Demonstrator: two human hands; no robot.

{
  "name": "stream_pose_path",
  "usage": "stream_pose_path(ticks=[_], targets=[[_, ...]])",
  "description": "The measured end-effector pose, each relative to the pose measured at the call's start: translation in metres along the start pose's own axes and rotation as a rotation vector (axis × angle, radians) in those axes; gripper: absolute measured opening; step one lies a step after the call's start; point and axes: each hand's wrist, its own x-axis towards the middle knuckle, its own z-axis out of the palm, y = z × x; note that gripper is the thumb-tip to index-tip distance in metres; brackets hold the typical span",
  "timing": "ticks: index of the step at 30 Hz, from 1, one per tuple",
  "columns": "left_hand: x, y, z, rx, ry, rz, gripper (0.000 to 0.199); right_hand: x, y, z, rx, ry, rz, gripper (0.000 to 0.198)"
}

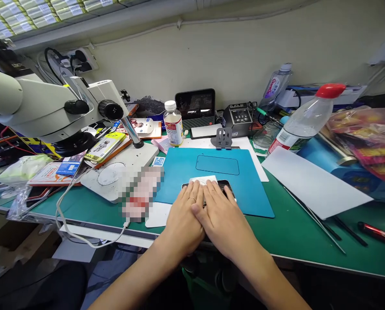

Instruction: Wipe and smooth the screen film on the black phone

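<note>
On blue mat point(256, 193), left hand point(185, 217), right hand point(225, 219), fingers point(213, 193) outstretched, flat over dark device point(226, 184)

At the frame's centre, a flat teal rectangular mat point(179, 168) lies on the green tabletop point(296, 241), the left hand point(186, 217) and right hand point(225, 217) over a dark rectangular device point(226, 185) near its lower edge; a white metal microscope point(39, 103) stands upper left, a clear plastic red-capped bottle point(308, 116) right, behind a white rectangular sheet point(315, 183)

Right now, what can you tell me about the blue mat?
The mat is flat, rectangular and smooth-looking, perhaps rubber, with a black rounded-rectangle outline. It lies on the green worktop, partly over white paper. The left hand and right hand, covering a flat object, hide part of the near edge.
</note>
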Motion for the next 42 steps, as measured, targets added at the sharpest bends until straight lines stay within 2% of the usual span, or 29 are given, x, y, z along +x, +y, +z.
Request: stream_pose_path(ticks=[3,6,11,14,17,20,23,26,29,34,36,38,42], targets=[[-0.016,-0.022,-0.005,-0.028,-0.015,-0.042,0.058,0.010,-0.023,0.007,0.015,0.030,-0.041,0.079],[-0.027,-0.030,-0.005,-0.053,-0.023,-0.046,0.059,0.009,-0.034,0.013,0.019,0.076,-0.056,0.080],[-0.059,-0.008,0.007,0.002,0.073,-0.023,0.066,-0.025,-0.033,0.020,-0.015,0.192,-0.163,0.080],[-0.066,0.007,0.011,0.024,0.094,-0.049,0.065,-0.039,-0.026,0.019,-0.043,0.200,-0.212,0.078],[-0.050,0.017,0.011,0.007,0.100,-0.038,0.062,-0.039,-0.009,0.016,-0.072,0.137,-0.191,0.076],[-0.017,0.027,0.011,-0.020,0.094,0.014,0.062,-0.031,0.017,0.010,-0.079,0.085,-0.098,0.076],[0.017,0.033,0.009,-0.040,0.045,0.033,0.063,-0.018,0.040,0.001,-0.057,0.034,0.003,0.076],[0.035,0.035,0.005,-0.036,-0.012,0.050,0.062,-0.008,0.050,-0.006,-0.038,-0.004,0.058,0.074],[0.030,0.037,0.004,-0.046,-0.025,0.049,0.062,-0.014,0.048,-0.005,-0.051,0.012,0.060,0.074],[-0.010,0.047,0.011,-0.099,0.074,0.094,0.062,-0.056,0.035,0.010,-0.110,0.100,0.004,0.074],[-0.018,0.045,0.011,-0.113,0.090,0.108,0.061,-0.063,0.031,0.014,-0.131,0.123,-0.013,0.077],[-0.015,0.038,0.009,-0.123,0.078,0.103,0.060,-0.055,0.029,0.013,-0.133,0.108,-0.023,0.079],[0.005,0.008,0.000,-0.104,0.019,0.020,0.059,-0.009,0.016,0.006,-0.105,0.050,0.005,0.081]])
